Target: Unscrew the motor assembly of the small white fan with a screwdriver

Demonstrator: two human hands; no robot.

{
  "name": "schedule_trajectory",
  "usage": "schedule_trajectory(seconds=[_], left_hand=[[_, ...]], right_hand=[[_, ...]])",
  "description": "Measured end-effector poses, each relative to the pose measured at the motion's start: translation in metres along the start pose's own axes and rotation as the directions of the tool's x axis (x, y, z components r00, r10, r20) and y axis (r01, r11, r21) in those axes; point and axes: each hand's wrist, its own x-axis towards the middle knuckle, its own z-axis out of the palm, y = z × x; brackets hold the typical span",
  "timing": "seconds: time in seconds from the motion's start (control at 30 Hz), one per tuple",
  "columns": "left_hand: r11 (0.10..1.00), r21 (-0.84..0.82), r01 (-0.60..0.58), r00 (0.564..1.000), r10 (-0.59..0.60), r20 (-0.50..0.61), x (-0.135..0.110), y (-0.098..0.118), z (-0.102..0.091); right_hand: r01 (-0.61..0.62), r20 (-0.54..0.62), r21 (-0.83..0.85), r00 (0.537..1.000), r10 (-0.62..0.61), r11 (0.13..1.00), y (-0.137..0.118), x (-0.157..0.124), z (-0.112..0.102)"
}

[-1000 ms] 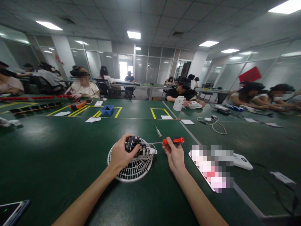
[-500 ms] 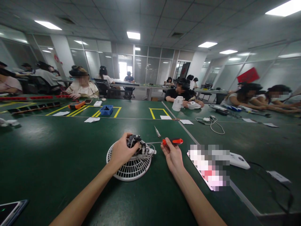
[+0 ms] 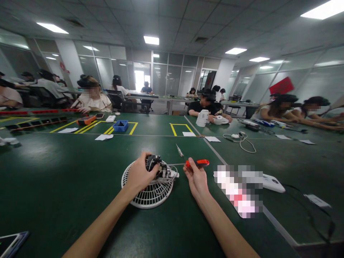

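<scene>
Left hand (image 3: 141, 174) grips black mechanism (image 3: 152, 162) — steadying it over white grille (image 3: 150, 206), I'd guess — right hand (image 3: 197, 178) pinches red-handled screwdriver (image 3: 201, 163).

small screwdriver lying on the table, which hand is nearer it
Right. The right hand, holding the red-handled screwdriver, is just to the near right of the small screwdriver; the left hand, on the black mechanism, is farther off to its near left.

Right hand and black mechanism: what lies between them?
In the head view, the screwdriver's metal shaft lies between right hand and black mechanism, with pale cable near it.
</scene>
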Motion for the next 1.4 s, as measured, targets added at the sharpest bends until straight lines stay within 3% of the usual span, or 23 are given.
schedule_trajectory(seconds=[0.23, 0.67, 0.93, 1.1, 1.4], left_hand=[[0.996, -0.038, -0.085, 0.994, 0.082, -0.075, -0.002, -0.01, 0.006], [0.993, -0.078, -0.089, 0.987, 0.077, -0.142, -0.005, -0.011, 0.007], [0.992, -0.08, -0.101, 0.985, 0.088, -0.148, -0.006, -0.013, 0.008], [0.992, -0.089, -0.095, 0.987, 0.081, -0.141, -0.006, -0.013, 0.008], [0.991, -0.093, -0.1, 0.985, 0.085, -0.153, -0.006, -0.014, 0.009]], right_hand=[[-0.009, -0.043, 0.006, 0.999, 0.009, 1.0, 0.004, -0.001, 0.001], [-0.009, 0.003, -0.043, 1.0, 0.009, 0.999, 0.002, -0.007, 0.001], [-0.047, -0.053, -0.067, 0.998, 0.043, 0.997, 0.002, -0.006, 0.003], [-0.022, -0.029, -0.109, 0.999, 0.019, 0.994, -0.001, -0.007, 0.003], [-0.086, 0.027, -0.089, 0.996, 0.088, 0.992, -0.005, -0.002, -0.002]])
